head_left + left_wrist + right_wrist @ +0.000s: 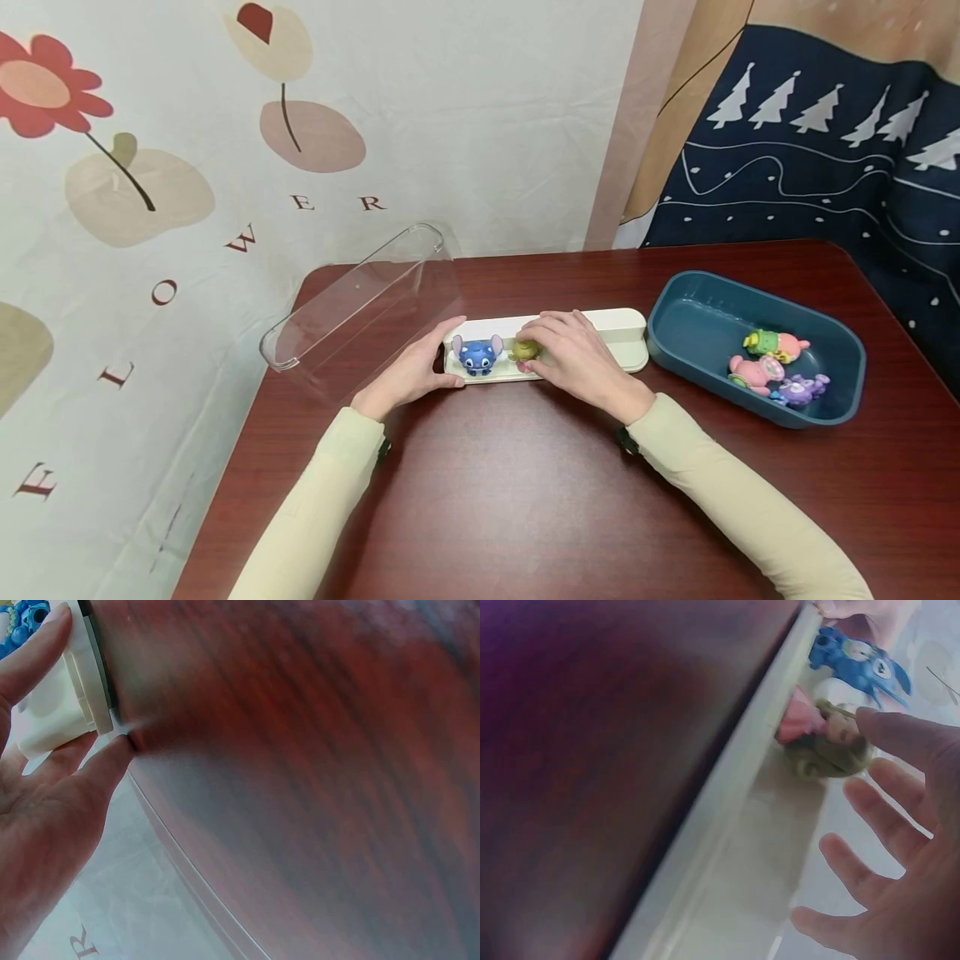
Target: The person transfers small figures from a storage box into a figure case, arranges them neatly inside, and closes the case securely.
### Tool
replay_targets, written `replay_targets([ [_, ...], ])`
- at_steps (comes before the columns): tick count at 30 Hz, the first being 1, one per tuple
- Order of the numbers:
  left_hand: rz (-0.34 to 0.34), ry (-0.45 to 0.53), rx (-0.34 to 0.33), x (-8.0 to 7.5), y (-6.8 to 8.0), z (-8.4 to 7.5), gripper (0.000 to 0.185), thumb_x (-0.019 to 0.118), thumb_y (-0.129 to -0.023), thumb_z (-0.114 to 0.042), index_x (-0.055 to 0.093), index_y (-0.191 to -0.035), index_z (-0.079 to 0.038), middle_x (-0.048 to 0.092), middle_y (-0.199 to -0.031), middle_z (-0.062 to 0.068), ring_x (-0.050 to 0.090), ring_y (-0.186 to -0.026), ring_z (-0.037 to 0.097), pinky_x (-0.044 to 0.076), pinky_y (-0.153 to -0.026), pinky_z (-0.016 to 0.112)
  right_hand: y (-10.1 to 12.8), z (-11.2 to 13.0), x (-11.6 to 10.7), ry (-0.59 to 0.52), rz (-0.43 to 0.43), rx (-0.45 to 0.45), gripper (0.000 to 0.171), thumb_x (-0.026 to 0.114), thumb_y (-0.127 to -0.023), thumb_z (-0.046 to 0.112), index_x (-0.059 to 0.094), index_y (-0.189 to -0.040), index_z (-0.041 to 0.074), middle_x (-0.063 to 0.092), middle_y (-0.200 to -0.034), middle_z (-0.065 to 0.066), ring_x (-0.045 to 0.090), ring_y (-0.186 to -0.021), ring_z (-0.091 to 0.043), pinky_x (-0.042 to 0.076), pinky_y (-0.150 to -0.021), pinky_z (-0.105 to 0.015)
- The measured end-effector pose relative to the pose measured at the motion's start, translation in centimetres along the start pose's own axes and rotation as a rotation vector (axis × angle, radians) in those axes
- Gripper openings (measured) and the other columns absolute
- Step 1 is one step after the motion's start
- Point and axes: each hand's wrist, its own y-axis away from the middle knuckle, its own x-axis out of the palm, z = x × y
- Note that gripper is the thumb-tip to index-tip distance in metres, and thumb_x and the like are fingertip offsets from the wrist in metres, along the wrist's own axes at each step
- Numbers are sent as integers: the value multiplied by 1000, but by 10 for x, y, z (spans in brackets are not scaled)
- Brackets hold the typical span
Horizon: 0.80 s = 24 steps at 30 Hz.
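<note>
A long white tray (626, 342) lies lengthwise on the table, with a blue big-eared figurine (477, 357) standing at its left part. My left hand (408, 371) grips the tray's left end; the left wrist view shows thumb and fingers (109, 769) around that end. Beside the blue figurine is a doll figurine (832, 746) with olive-green hair and a pink dress, set in the tray. My right hand (581, 358) pinches its head with thumb and index finger, while the other fingers spread apart. In the head view that hand partly hides the doll.
On the right, a dark teal bin (693, 312) holds a green-and-pink figurine (776, 345), a pink figurine (752, 372) and a purple figurine (802, 389). A clear plastic cover (360, 304) lies at the back left. Curtains hang behind the brown table (517, 483).
</note>
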Motion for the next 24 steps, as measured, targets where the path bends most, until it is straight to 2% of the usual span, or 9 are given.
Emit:
replay_targets([
  [9, -5, -19, 31, -3, -2, 2, 101, 91, -80, -15, 31, -161, -12, 43, -159, 16, 44, -143, 34, 34, -119, 50, 16, -2, -38, -28, -24, 73, 47, 83, -90, 28, 70, -132, 11, 66, -137, -9, 48, -138, -33, 29, -117, -66],
  [12, -6, -24, 40, -4, -1, 3, 100, 91, -81, -14, 31, -161, -11, 42, -160, 16, 43, -144, 34, 33, -119, 50, 27, -4, -51, -53, -46, 106, 48, 81, -91, 30, 69, -134, 12, 64, -139, -9, 46, -140, -33, 28, -117, -64],
  [19, -6, -25, 54, -2, -1, 3, 100, 90, -82, -14, 31, -161, -11, 41, -160, 16, 42, -144, 34, 33, -119, 51, 56, -18, -80, -59, -112, 191, 47, 79, -92, 29, 68, -135, 12, 63, -142, -9, 47, -139, -34, 38, -110, -65],
  [24, -2, -31, 51, 0, -1, 3, 100, 90, -82, -15, 31, -161, -11, 42, -160, 16, 43, -144, 33, 34, -119, 51, 79, -32, -105, -76, -135, 284, 48, 76, -95, 31, 66, -137, 12, 60, -145, -12, 47, -138, -37, 36, -109, -68],
])
